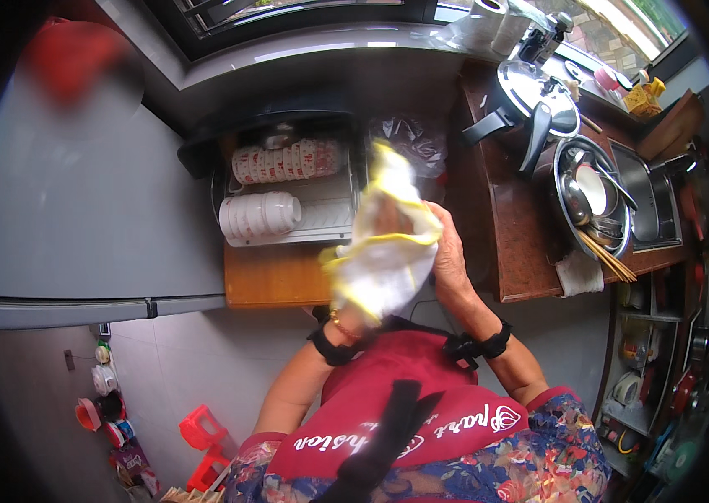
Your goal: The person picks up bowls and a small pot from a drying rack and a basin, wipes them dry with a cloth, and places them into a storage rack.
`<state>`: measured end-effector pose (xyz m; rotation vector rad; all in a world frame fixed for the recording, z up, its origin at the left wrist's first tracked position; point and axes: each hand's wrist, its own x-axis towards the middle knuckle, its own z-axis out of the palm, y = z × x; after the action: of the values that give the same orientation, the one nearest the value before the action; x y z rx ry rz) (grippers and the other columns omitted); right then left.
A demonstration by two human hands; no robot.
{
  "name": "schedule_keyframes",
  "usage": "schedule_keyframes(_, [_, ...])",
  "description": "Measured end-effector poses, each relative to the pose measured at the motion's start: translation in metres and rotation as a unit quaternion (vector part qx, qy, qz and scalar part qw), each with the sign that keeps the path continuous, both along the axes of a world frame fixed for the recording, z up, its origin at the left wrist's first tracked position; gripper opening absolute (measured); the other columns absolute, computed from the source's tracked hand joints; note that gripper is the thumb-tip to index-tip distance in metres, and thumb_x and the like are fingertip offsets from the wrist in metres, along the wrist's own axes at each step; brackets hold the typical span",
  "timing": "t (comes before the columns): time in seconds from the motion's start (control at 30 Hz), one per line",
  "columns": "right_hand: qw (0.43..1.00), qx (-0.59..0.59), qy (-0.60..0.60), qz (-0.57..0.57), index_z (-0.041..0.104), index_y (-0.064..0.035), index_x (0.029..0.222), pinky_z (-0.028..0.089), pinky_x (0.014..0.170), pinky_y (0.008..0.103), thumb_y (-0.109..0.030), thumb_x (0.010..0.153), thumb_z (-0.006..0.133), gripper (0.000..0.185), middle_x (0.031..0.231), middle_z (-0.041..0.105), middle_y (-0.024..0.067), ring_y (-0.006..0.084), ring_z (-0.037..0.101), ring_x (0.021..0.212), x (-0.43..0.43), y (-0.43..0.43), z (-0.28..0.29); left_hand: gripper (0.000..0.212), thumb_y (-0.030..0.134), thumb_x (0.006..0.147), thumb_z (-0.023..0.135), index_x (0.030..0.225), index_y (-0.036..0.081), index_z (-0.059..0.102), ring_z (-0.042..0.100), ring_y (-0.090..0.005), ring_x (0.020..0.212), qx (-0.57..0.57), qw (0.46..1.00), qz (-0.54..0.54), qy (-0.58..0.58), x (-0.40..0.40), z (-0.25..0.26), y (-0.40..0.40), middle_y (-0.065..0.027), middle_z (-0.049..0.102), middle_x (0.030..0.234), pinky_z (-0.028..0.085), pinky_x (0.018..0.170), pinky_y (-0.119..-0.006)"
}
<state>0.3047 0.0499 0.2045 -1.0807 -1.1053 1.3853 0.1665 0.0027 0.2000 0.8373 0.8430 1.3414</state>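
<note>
A white cloth with yellow edging [386, 270], blurred by motion, hangs between my hands in front of my chest. My right hand [448, 251] grips its right edge. The cloth covers most of my left hand [351, 317]; the wrist with a beaded bracelet shows below it, and the fingers cannot be made out. Left of the cloth, an open dish rack [323, 217] holds a row of red-patterned bowls [285, 161] and a row of white bowls [260, 214].
A grey refrigerator [77, 207] stands left. On the brown counter [524, 245] at right are a pressure cooker [536, 94], a metal basin [560, 195] of utensils and bowls, and a sink [643, 201]. Red plastic stools [203, 427] are at lower left.
</note>
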Motion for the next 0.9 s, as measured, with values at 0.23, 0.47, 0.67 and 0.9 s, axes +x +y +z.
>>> schedule_keyframes(0.23, [0.999, -0.032, 0.013, 0.011, 0.045, -0.0055, 0.128, 0.045, 0.084, 0.0271, -0.048, 0.093, 0.049, 0.055, 0.113, 0.055, 0.0047, 0.0113, 0.053, 0.101, 0.006, -0.002, -0.005, 0.040, 0.013, 0.096, 0.043, 0.135, 0.002, 0.038, 0.048, -0.0180, 0.117, 0.036, 0.976, -0.203, -0.073, 0.003, -0.025, 0.004, -0.0100, 0.048, 0.130, 0.040, 0.100, -0.030])
schedule_keyframes(0.47, [0.988, -0.142, 0.050, 0.036, 0.053, -0.0047, 0.121, 0.049, 0.077, 0.0253, -0.028, 0.091, 0.049, 0.039, 0.105, 0.060, 0.0051, 0.0130, 0.058, 0.094, 0.011, -0.004, 0.008, 0.040, 0.010, 0.092, 0.052, 0.130, 0.002, 0.045, 0.052, -0.0174, 0.112, 0.028, 0.964, -0.264, 0.028, -0.036, -0.024, -0.001, -0.0094, 0.053, 0.125, 0.043, 0.096, -0.030])
schedule_keyframes(0.67, [0.979, -0.178, -0.040, 0.087, 0.056, -0.0045, 0.118, 0.048, 0.074, 0.0265, -0.023, 0.085, 0.050, 0.038, 0.100, 0.061, 0.0070, 0.0136, 0.058, 0.088, 0.013, 0.000, 0.014, 0.038, 0.014, 0.088, 0.057, 0.125, 0.005, 0.051, 0.056, -0.0188, 0.106, 0.032, 0.947, -0.223, 0.228, -0.030, -0.030, -0.005, -0.0098, 0.059, 0.117, 0.045, 0.092, -0.030])
schedule_keyframes(0.9, [0.971, -0.103, -0.184, 0.112, 0.053, -0.0013, 0.122, 0.047, 0.078, 0.0285, -0.026, 0.076, 0.063, 0.053, 0.096, 0.063, 0.0100, 0.0129, 0.058, 0.087, 0.008, -0.001, 0.011, 0.044, 0.021, 0.080, 0.059, 0.120, 0.005, 0.052, 0.048, -0.0294, 0.114, 0.261, 0.778, -0.047, 0.569, -0.016, -0.020, 0.000, -0.0145, 0.051, 0.122, 0.037, 0.096, -0.042])
